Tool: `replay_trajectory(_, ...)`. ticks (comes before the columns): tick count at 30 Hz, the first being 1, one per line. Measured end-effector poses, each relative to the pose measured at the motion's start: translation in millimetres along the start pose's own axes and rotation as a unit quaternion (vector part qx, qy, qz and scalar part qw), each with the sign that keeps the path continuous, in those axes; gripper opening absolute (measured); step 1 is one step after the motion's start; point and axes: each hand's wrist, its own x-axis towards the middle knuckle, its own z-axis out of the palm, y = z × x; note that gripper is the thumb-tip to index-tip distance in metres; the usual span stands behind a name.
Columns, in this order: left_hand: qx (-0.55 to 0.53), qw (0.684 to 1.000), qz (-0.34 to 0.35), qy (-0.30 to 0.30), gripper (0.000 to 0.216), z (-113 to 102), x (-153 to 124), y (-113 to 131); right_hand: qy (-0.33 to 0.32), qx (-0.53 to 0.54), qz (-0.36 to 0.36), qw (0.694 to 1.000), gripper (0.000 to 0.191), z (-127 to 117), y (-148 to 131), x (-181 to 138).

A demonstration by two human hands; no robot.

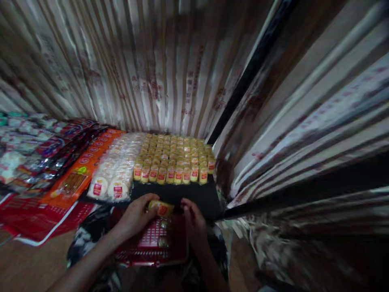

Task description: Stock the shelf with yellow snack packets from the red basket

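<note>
My left hand (138, 215) is closed around a yellow packaged snack (162, 208) with a red label, held above the near rim of the black shelf. Just to its right, my right hand (195, 221) has slightly curled fingers apart from the pack, and I see nothing in them. Below both hands a red plastic basket (142, 255) rests on my lap, with a few small packs (164, 239) in it. On the black shelf (179, 194) in front, several rows of matching yellow packs (170, 172) stand close together.
Left of the yellow packs are rows of round white packaged crackers (106, 184), then an orange snack bag (74, 182) and dark shiny bags (54, 150). A second red basket (27, 219) is at the lower left. Printed striped sheeting (170, 73) hangs behind, beside a black post (243, 85).
</note>
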Motion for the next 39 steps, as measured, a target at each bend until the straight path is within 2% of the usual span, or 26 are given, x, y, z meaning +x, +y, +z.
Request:
replay_trajectory(3,0.001,1.000,0.001,0.022,0.035,-2.2,17.2,21.7,0.168,-0.073,-0.051,0.982,0.033,-16.8,10.8,33.2)
replay_trajectory(5,0.011,0.999,0.018,0.031,0.036,-0.8,29.9,37.0,0.207,-0.116,-0.056,0.970,0.039,-21.9,19.7,52.8)
replay_trajectory(9,0.031,0.992,0.104,0.059,0.029,9.5,63.1,67.4,0.179,-0.171,-0.053,0.967,0.046,-13.7,39.7,79.0)
replay_trajectory(12,0.033,0.981,0.169,0.087,0.027,22.4,94.7,89.9,0.164,-0.202,-0.058,0.964,0.046,-2.7,49.6,84.9)
replay_trajectory(16,0.071,0.975,0.195,0.084,0.032,46.7,134.6,119.7,0.162,-0.227,-0.063,0.958,0.047,2.9,52.4,81.7)
replay_trajectory(20,0.147,0.963,0.217,0.059,0.036,75.3,161.6,139.3,0.151,-0.239,-0.061,0.957,0.047,2.2,55.0,78.8)
replay_trajectory(24,0.250,0.944,0.213,0.023,0.030,98.2,178.7,141.6,0.150,-0.240,-0.038,0.958,0.044,2.8,61.1,78.7)
replay_trajectory(27,0.287,0.934,0.212,0.004,0.025,108.9,186.8,139.8,0.151,-0.238,-0.034,0.959,0.043,3.7,63.8,78.8)
replay_trajectory(33,0.320,0.918,0.233,-0.005,0.023,118.9,194.8,142.8,0.199,-0.160,-0.038,0.966,0.037,-4.3,59.7,76.9)
replay_trajectory(36,0.331,0.913,0.240,-0.007,0.024,121.0,198.0,144.1,0.217,-0.118,-0.029,0.969,0.042,-15.3,55.3,79.3)
replay_trajectory(39,0.335,0.909,0.247,-0.001,0.027,123.2,200.9,143.5,0.216,-0.139,-0.017,0.966,0.048,-23.6,58.2,86.6)
